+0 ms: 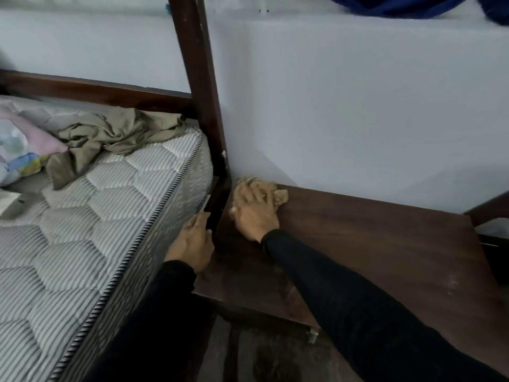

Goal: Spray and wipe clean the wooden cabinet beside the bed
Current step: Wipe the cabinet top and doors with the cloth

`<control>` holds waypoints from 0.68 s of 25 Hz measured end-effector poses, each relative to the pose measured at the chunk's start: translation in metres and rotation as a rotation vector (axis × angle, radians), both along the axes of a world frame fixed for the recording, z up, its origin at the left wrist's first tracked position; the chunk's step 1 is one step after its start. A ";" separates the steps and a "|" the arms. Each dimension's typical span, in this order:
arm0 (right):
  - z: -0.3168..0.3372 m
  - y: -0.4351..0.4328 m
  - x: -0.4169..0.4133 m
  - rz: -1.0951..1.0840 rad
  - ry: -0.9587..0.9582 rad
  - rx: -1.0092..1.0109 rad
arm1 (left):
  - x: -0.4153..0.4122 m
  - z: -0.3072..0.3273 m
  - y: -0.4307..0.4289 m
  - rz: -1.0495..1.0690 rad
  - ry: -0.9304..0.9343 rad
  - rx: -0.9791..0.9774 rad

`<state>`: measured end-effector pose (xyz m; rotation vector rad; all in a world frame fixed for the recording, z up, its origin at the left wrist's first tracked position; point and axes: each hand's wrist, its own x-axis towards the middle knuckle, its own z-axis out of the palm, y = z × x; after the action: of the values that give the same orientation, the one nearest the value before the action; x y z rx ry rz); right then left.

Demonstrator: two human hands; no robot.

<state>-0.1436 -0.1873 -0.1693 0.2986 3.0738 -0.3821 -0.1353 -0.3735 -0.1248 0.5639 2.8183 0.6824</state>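
We pressed our right hand (254, 213) flat onto the crumpled tan cloth (271, 190) at the far bed-side corner of the dark brown wooden cabinet (371, 244), while our left hand (191, 242), empty with fingers loosely together, braced against the cabinet's bed-side edge for reach.

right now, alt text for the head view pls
The right hand presses a tan cloth into the back corner of the dark wooden cabinet, while the left hand rests against the striped mattress beside it.
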 end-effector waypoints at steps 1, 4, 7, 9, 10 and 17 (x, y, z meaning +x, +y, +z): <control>-0.005 0.001 0.014 0.064 -0.005 0.015 | 0.002 -0.001 0.008 -0.021 -0.014 0.006; -0.005 0.070 0.058 -0.058 0.032 -0.015 | 0.019 -0.002 0.044 -0.114 -0.062 0.008; -0.008 0.160 0.134 -0.293 0.026 0.017 | 0.040 -0.001 0.093 -0.236 -0.077 0.008; -0.007 0.210 0.199 -0.434 0.032 0.046 | 0.053 0.000 0.129 -0.330 -0.063 -0.001; -0.005 0.229 0.227 -0.501 0.021 0.072 | 0.057 0.001 0.144 -0.371 -0.055 -0.004; -0.008 0.202 0.362 -0.663 -0.011 0.044 | 0.089 0.006 0.224 -0.573 -0.040 -0.030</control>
<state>0.2181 0.0148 -0.1770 1.3166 2.8848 -0.3150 -0.0462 -0.1495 -0.1188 1.2590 2.4316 0.5209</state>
